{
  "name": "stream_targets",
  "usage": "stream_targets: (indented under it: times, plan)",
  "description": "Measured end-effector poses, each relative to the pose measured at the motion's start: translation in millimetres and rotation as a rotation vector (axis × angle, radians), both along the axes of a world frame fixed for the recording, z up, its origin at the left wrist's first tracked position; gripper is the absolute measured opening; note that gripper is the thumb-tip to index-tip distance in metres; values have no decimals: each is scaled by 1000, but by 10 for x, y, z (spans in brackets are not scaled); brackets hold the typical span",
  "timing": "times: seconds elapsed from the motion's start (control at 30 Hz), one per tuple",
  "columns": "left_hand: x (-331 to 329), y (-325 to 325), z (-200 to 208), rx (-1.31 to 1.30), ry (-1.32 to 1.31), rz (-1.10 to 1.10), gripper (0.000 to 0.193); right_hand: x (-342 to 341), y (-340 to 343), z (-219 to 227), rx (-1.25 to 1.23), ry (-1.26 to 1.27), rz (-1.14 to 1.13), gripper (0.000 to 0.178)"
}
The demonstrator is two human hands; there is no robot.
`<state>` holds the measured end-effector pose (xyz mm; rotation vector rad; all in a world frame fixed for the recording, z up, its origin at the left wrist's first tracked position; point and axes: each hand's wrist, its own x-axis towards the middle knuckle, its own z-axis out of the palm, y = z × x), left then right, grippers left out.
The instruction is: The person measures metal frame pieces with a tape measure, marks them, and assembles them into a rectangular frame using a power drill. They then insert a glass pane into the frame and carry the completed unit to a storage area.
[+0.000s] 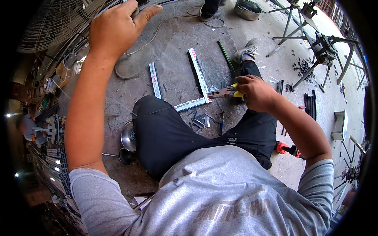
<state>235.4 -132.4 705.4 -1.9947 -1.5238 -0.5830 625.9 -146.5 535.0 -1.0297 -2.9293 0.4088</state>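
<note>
My right hand (pixel 254 92) is wrapped round a pair of pliers (pixel 235 93) with yellow handles. The dark jaws point left, beside the corner where a long strip (pixel 199 72) in printed white film meets a shorter wrapped strip (pixel 192 104). A third wrapped strip (pixel 154 80) lies further left, its near end hidden behind my left knee. Up at the far left, my left hand (pixel 114 29) is raised well away from the strips. Its thumb sticks out apart from the bent fingers, and nothing shows in it; the fingertips are partly hidden.
Small offcuts (pixel 201 121) lie between my legs. A metal bowl (pixel 128 136) is by my left knee, a red power tool (pixel 282 148) by my right. Beyond are a green rod (pixel 226 55), a basin (pixel 248 9), metal stands (pixel 323 48) and another person's shoe (pixel 206 15).
</note>
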Motion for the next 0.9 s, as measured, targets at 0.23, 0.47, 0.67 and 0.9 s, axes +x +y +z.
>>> stream_targets:
  times: [0.23, 0.47, 0.67, 0.9]
  plan:
    - [-41, -24, 15, 5, 4, 18, 69, -245, 117, 69, 76, -28, 65, 37]
    - [-122, -48, 0, 18, 5, 27, 70, -343, 106, 111, 61, -63, 63, 39]
    - [-126, -50, 13, 7, 14, 27, 70, -335, 94, 102, 112, -29, 88, 37]
    - [-105, -44, 10, 10, 0, 14, 67, -357, 54, 39, 188, -42, 68, 33]
